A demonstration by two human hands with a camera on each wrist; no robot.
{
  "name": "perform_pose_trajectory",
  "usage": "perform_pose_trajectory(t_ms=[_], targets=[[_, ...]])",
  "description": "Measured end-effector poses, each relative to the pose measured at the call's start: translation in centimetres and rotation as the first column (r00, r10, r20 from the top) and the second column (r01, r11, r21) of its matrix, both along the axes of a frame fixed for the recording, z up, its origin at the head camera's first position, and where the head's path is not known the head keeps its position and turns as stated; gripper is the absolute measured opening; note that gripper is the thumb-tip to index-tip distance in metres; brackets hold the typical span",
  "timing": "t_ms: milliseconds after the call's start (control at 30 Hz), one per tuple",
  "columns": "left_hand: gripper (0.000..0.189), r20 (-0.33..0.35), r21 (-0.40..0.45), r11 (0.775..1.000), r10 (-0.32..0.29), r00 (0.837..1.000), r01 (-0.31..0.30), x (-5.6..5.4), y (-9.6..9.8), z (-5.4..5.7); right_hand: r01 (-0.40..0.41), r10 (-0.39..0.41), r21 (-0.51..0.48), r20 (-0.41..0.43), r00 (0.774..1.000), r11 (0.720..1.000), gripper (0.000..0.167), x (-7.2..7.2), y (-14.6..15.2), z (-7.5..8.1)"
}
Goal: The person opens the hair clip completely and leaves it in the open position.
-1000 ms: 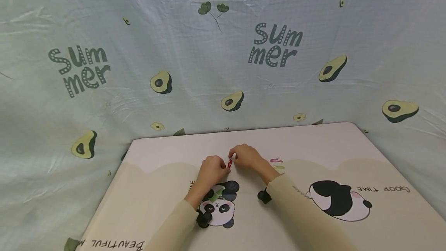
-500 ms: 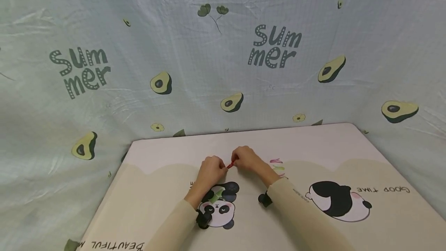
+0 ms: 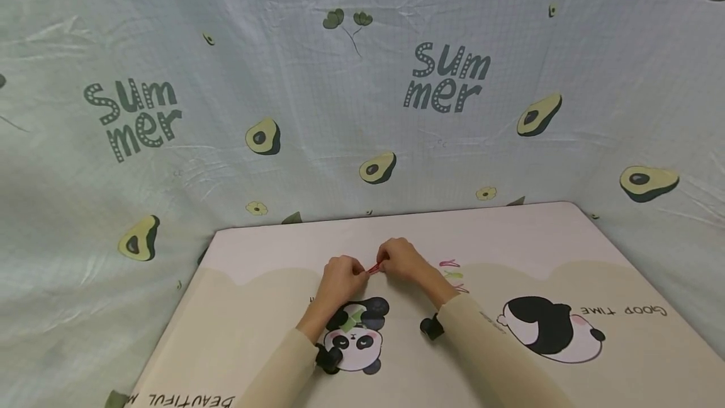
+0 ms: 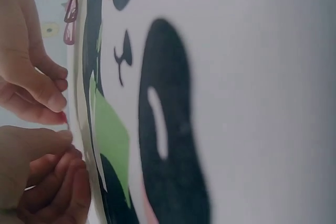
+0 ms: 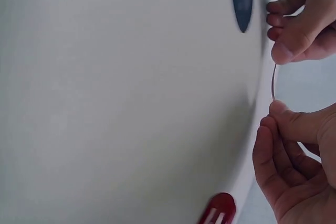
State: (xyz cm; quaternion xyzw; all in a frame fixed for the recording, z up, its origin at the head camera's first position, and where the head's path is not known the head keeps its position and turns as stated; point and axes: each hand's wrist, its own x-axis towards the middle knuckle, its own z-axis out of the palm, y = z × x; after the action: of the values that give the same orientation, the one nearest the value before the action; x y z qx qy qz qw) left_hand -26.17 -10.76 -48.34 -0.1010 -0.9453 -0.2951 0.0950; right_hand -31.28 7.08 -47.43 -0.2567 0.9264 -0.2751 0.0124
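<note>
A red snap hair clip (image 3: 374, 268) is stretched between my two hands over the table. My left hand (image 3: 342, 280) pinches its near left end between thumb and fingers. The other end is pinched by my right hand (image 3: 401, 259). In the right wrist view the hair clip (image 5: 273, 81) shows edge-on as a thin line from the left hand (image 5: 310, 22) to the right hand (image 5: 296, 153). Fingertips hide both its ends. In the left wrist view, the right hand (image 4: 31, 72) is above the left hand (image 4: 42, 174).
Right of my hands lie a pink clip (image 3: 449, 263), a green clip (image 3: 453, 274) and a red clip (image 3: 461, 288), the last near my right sleeve. The table mat (image 3: 255, 332) has printed pandas. A patterned curtain (image 3: 317, 80) hangs behind the table's far edge.
The hair clip has turned from nearly upright to a slant between my hands. My right hand has shifted slightly right and now pinches its far end; the left hand has stayed nearly in place.
</note>
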Motion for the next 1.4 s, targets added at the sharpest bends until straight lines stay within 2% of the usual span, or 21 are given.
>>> perform_pose_trajectory(t_ms=[133,200,433,567,733,833,933,1000,1067,1133,1267,1400], targets=[[0.010,-0.058,0.062,0.998,0.025,0.998,-0.022,0.0,-0.1,0.0,0.007,-0.010,-0.054,-0.052,0.999,0.999,0.009,0.3,0.3,0.5],[0.010,-0.086,0.095,0.995,0.020,0.996,-0.012,0.2,-0.1,0.1,0.017,-0.022,-0.084,-0.055,0.998,0.996,0.008,0.5,0.6,0.8],[0.006,-0.169,0.213,0.977,0.013,0.986,0.023,1.3,0.5,1.5,0.056,-0.059,-0.196,-0.006,0.998,0.979,0.004,2.2,1.9,2.5],[0.007,-0.170,0.294,0.955,0.007,0.985,0.043,2.2,0.9,2.5,0.061,-0.072,-0.252,-0.035,0.997,0.966,0.005,3.5,2.8,3.6],[0.009,-0.117,0.416,0.908,0.006,0.993,0.044,3.5,1.6,3.4,0.056,-0.097,-0.315,-0.116,0.988,0.947,0.008,5.4,4.0,4.5],[0.010,-0.108,0.473,0.879,-0.005,0.994,0.056,4.2,2.2,3.8,0.060,-0.123,-0.345,-0.165,0.979,0.937,0.009,6.5,4.6,5.0],[0.012,-0.122,0.506,0.859,-0.013,0.992,0.073,4.9,2.9,4.1,0.079,-0.154,-0.368,-0.180,0.972,0.926,0.010,7.5,5.1,5.3],[0.012,-0.158,0.506,0.858,-0.014,0.987,0.093,5.3,3.4,4.2,0.096,-0.174,-0.384,-0.175,0.969,0.918,0.011,8.2,5.5,5.4],[0.012,-0.225,0.481,0.868,-0.008,0.974,0.118,5.7,3.9,4.2,0.105,-0.187,-0.396,-0.174,0.967,0.912,0.012,8.9,5.9,5.4],[0.011,-0.306,0.450,0.880,-0.007,0.952,0.151,6.2,4.3,4.2,0.109,-0.196,-0.411,-0.176,0.965,0.905,0.013,9.5,6.3,5.4],[0.009,-0.457,0.374,0.903,-0.018,0.889,0.211,6.8,4.9,4.3,0.089,-0.191,-0.443,-0.191,0.963,0.892,0.013,10.4,7.0,5.3],[0.007,-0.548,0.323,0.914,-0.031,0.836,0.246,7.1,5.1,4.4,0.058,-0.163,-0.482,-0.179,0.970,0.874,0.010,11.0,7.5,5.2]])
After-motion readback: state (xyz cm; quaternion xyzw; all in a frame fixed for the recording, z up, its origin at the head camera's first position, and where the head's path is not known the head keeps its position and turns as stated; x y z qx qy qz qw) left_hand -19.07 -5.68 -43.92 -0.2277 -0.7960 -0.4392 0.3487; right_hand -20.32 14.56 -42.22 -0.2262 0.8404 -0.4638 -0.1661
